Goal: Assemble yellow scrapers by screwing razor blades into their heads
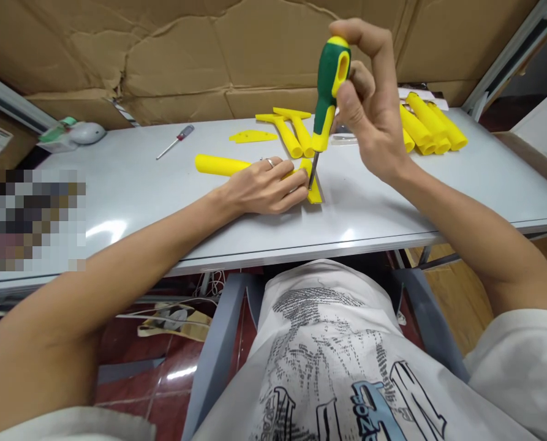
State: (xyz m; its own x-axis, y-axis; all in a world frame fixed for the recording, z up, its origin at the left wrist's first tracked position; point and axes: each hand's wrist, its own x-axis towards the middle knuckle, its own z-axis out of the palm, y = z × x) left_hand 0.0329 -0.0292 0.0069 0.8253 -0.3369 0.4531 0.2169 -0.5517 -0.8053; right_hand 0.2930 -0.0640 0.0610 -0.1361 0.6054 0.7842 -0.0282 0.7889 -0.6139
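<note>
You have the screwdriver (pixel 327 79) standing nearly upright over the near middle of the bench (pixel 369 214), its tip down at the yellow plate (pixel 316 195), so the step in hand looks like working a screw there, though no screw can be made out. Your right hand (pixel 378 119) is partly curled on the handle, thumb and fingers around its side and one finger over the top. Your left hand (pixel 271 187) lies palm down, fingers bent over the tube (pixel 220 165), its fingertips just beside the driver's tip; it hides where tube and plate meet, so you cannot tell whether they are joined. Two T-shaped pieces (pixel 288 136) lie on the far side. The next move calls for keeping the shaft in line, pressing down as you turn, and holding the plate steady with your fingertips clear of a slip.
</note>
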